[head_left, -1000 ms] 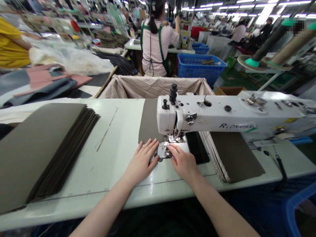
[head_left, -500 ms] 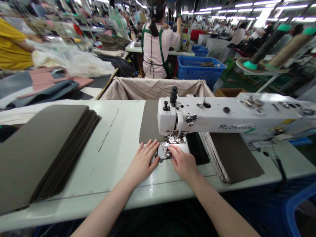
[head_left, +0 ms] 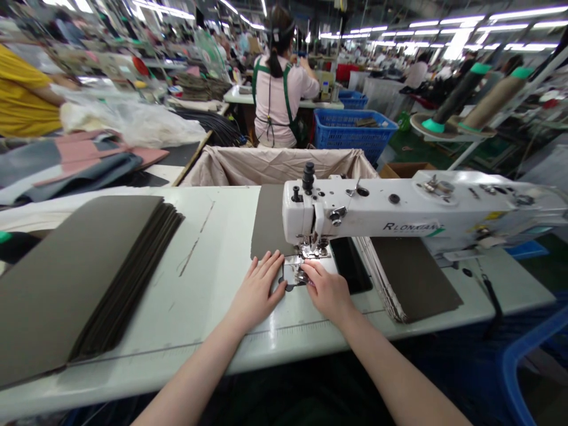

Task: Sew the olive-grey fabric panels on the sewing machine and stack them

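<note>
My left hand point(head_left: 256, 290) lies flat on the pale green table, its fingers stretched out to the near edge of a grey-brown fabric panel point(head_left: 268, 225). That panel runs under the head of a white sewing machine point(head_left: 355, 207). Just in front of the presser foot point(head_left: 314, 249), my right hand point(head_left: 327, 291) has its fingers curled and pressed together by a small metal guide point(head_left: 302, 275). Whatever those fingertips pinch is hidden. Between the hands shows the machine's metal plate point(head_left: 290, 271).
A thick stack of grey-brown panels point(head_left: 102, 260) stands at left, and another stack point(head_left: 415, 278) lies under the machine arm. Beside it is a dark phone-like slab point(head_left: 350, 266). A cloth-lined bin point(head_left: 284, 160) sits behind the table; a co-worker point(head_left: 277, 94) is beyond, near a blue basket point(head_left: 350, 133).
The camera view has shifted slightly, with the machine a little further left and lower. Both hands keep nearly the same place. The co-worker's raised arm has come down.
</note>
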A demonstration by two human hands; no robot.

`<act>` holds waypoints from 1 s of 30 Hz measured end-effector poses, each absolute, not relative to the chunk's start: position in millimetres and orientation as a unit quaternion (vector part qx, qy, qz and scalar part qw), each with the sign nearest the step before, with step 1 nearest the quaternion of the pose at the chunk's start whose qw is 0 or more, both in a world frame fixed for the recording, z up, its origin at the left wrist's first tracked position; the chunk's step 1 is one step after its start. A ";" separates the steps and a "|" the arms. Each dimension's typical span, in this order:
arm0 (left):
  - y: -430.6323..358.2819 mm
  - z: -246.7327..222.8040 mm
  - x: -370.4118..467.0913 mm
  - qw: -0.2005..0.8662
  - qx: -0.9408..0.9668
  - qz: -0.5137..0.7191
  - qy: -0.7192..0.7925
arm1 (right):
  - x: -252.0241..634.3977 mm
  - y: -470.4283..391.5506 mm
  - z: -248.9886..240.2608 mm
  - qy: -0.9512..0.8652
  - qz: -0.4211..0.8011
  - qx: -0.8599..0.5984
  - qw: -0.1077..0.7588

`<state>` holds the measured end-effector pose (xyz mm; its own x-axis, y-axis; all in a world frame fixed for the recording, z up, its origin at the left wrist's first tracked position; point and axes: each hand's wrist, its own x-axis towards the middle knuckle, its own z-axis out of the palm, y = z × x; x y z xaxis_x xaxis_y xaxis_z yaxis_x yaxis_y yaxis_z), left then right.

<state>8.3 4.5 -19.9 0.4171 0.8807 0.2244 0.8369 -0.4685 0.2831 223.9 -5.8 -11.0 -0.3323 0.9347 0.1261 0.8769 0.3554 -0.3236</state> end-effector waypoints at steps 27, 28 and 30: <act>-20.4 -12.2 -21.5 -0.072 0.749 0.175 0.635 | 231.5 -40.4 18.3 -0.812 0.083 -0.573 0.071; -31.9 -16.5 -32.7 -0.071 0.753 0.168 0.632 | 236.9 -54.8 17.0 -0.809 0.084 -0.578 0.064; -58.9 -26.0 -60.1 -0.059 0.761 0.155 0.628 | 250.7 -92.2 9.5 -0.801 0.087 -0.591 0.047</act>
<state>-60.1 -58.9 -26.0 0.1640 0.9367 0.3094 0.9730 -0.2052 0.1055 250.7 -92.2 9.5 -0.2978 0.9542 -0.0280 0.9378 0.2870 -0.1956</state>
